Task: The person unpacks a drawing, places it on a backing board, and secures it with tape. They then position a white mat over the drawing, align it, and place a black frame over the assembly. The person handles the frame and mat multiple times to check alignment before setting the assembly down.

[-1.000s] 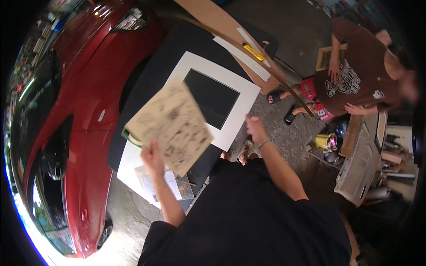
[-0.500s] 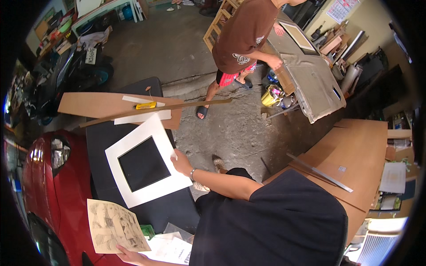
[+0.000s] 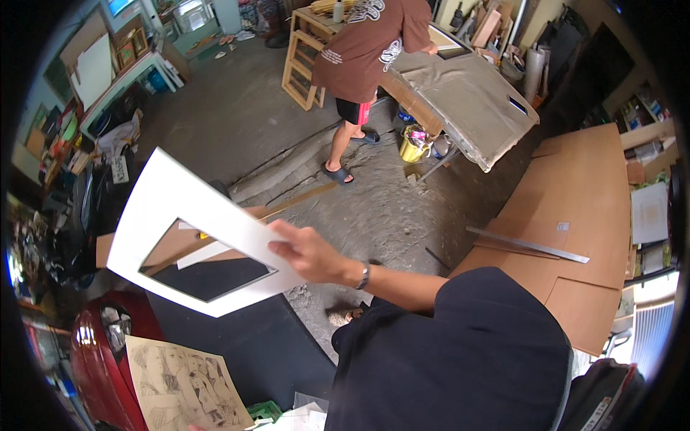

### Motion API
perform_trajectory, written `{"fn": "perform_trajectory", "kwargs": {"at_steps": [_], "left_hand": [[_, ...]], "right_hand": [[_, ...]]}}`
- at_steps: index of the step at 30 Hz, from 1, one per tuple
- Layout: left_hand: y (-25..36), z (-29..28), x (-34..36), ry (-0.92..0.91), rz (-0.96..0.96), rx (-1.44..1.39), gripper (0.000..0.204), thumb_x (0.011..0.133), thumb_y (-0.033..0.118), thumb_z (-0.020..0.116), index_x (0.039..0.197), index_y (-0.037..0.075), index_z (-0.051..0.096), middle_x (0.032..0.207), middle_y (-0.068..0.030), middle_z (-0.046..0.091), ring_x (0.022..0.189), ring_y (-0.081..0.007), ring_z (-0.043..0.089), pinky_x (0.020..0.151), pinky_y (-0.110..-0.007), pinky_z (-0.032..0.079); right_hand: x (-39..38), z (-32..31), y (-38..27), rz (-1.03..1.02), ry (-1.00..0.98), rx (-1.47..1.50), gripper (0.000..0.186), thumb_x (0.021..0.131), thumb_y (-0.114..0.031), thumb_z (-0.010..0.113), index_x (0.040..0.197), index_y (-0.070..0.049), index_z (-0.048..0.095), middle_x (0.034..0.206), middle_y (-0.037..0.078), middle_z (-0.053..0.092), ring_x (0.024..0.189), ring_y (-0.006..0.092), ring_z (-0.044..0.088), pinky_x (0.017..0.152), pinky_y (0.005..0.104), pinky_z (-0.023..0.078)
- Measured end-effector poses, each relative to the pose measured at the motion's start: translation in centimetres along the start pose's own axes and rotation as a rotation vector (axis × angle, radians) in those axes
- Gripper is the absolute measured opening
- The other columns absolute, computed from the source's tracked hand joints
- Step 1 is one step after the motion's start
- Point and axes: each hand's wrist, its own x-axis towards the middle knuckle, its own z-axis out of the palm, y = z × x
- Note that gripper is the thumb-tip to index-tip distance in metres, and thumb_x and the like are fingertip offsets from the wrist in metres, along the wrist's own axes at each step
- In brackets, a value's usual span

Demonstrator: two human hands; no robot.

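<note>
Gripping white frame (image 3: 215,208) by border with right hand (image 3: 313,253), centre, likely for firmness; cannot tell closure of left fingers (image 3: 195,428), lower edge.

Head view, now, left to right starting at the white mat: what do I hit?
White mat → right hand → yellow bucket → metal strip → pale panel.
</note>
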Motion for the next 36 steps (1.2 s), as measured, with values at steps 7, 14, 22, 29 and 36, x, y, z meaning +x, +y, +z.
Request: {"fn": "perform_trajectory", "kwargs": {"at_steps": [7,14,22,29,36], "left_hand": [[9.5,9.7,-2.9,-0.257,0.055,0.05,0.052,0.096,0.036,0.065,0.122,-0.008,0.06,0.115,-0.0203,0.065,0.1,-0.0303,0.063,0.086,-0.041,0.053],[17.3,23.1,-11.0,-0.551,0.236,-0.208,0.049,0.097,0.039,0.063,0.127,0.001,0.062,0.117,-0.0128,0.066,0.095,-0.0232,0.062,0.083,-0.033,0.051],[23.5,38.7,-18.2,-1.001,0.29,-0.195,0.026,0.103,0.018,0.056,0.113,-0.005,0.063,0.102,-0.0041,0.066,0.091,-0.0101,0.056,0.08,-0.026,0.044],[29.9,56.8,-27.0,-1.537,0.284,-0.138,0.031,0.098,0.007,0.06,0.127,-0.003,0.058,0.108,-0.0058,0.068,0.102,-0.0108,0.058,0.09,-0.029,0.047],[29.7,85.9,-38.9,-1.864,0.761,-0.329,0.077,0.092,0.014,0.065,0.155,0.002,0.023,0.151,-0.0215,0.043,0.133,-0.0297,0.05,0.106,-0.036,0.041]], "right_hand": [[-3.0,-17.5,-2.4,-0.053,0.432,-0.124,0.019,0.1,-0.011,0.056,0.119,-0.005,0.053,0.086,0.02,0.067,0.082,0.0356,0.071,0.066,0.0357,0.051],[-9.3,-36.3,-2.9,-0.026,0.579,-0.437,0.018,0.099,-0.009,0.058,0.115,-0.003,0.056,0.085,0.013,0.067,0.074,0.016,0.065,0.066,0.0305,0.049],[-21.0,-52.6,-6.7,0.331,0.683,-0.68,0.02,0.097,-0.003,0.057,0.115,-0.005,0.061,0.092,0.018,0.067,0.071,0.0316,0.064,0.067,0.0326,0.05],[-31.8,-56.1,-8.3,0.636,0.849,-0.886,0.019,0.099,-0.006,0.053,0.114,0.001,0.06,0.087,0.024,0.064,0.073,0.0396,0.062,0.066,0.039,0.048],[-34.7,-55.1,-11.9,0.936,0.951,-0.919,0.028,0.102,-0.013,0.048,0.122,0.005,0.057,0.091,0.025,0.064,0.081,0.036,0.062,0.07,0.0397,0.046]]}}
